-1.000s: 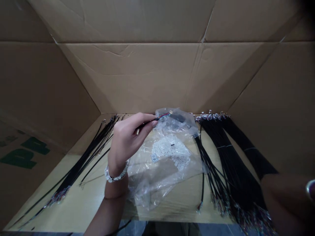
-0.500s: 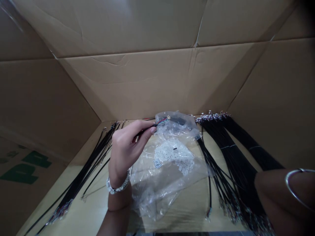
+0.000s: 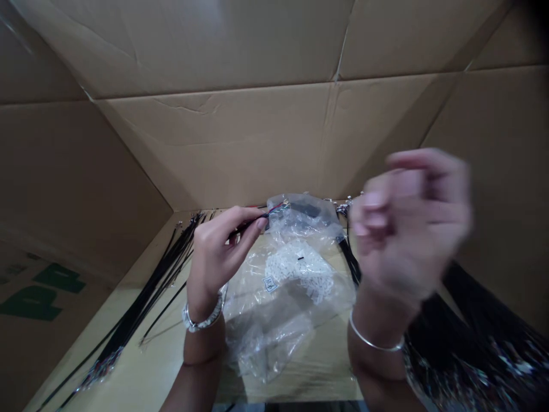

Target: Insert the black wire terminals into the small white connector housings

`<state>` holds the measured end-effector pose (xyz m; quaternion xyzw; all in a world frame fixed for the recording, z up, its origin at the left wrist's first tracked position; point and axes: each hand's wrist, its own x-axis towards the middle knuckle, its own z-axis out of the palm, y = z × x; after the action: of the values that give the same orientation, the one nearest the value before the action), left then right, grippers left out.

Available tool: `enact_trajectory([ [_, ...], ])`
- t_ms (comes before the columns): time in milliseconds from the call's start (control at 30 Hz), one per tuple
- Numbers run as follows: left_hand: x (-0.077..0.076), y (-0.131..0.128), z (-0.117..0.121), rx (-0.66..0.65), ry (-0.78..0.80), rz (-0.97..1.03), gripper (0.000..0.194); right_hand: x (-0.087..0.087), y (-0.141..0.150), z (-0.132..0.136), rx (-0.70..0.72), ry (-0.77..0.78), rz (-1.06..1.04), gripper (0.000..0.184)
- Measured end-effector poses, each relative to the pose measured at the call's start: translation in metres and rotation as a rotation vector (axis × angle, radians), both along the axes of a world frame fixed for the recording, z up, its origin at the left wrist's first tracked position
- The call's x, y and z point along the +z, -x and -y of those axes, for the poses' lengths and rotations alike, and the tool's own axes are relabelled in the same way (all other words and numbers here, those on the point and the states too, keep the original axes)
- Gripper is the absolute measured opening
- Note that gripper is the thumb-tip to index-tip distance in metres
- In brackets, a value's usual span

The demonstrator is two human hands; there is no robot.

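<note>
My left hand (image 3: pixel 217 252) pinches a thin black cable (image 3: pixel 253 222) near its end, where coloured wires (image 3: pixel 278 207) stick out over a clear plastic bag (image 3: pixel 283 286). The bag lies on the yellow table and holds small white connector pieces (image 3: pixel 300 272). My right hand (image 3: pixel 407 229) is raised in front of the right-hand cable bundle, smeared by motion, fingers curled; whether it holds anything is unclear. Both wrists carry bangles.
A loose row of black cables (image 3: pixel 146 297) lies on the left of the table. A thick bundle of black cables (image 3: pixel 467 337) lies on the right. Cardboard walls (image 3: pixel 240 143) enclose the table at the back and on both sides.
My right hand has risen from the lower right edge into the middle right of view. My left hand has kept hold of the cable and barely moved.
</note>
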<state>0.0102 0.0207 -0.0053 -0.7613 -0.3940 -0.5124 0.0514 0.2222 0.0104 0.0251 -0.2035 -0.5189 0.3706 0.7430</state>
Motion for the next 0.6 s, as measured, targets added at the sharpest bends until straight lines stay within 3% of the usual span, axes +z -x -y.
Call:
enact_trajectory([
  [133, -0.001, -0.001, -0.003, 0.008, 0.01, 0.001, 0.008, -0.025, 0.02, -0.031, 0.218, 0.078, 0.007, 0.016],
  [233, -0.002, -0.001, -0.004, 0.022, 0.013, 0.041, 0.008, -0.037, 0.027, -0.042, 0.266, 0.141, 0.065, 0.018],
  [400, -0.002, -0.001, -0.004, 0.024, -0.001, 0.04, 0.005, -0.035, 0.029, -0.037, 0.325, 0.131, 0.163, 0.015],
  [600, 0.0, -0.001, -0.001, 0.005, -0.005, 0.068, 0.007, -0.034, 0.034, -0.033, 0.293, 0.116, 0.189, 0.012],
])
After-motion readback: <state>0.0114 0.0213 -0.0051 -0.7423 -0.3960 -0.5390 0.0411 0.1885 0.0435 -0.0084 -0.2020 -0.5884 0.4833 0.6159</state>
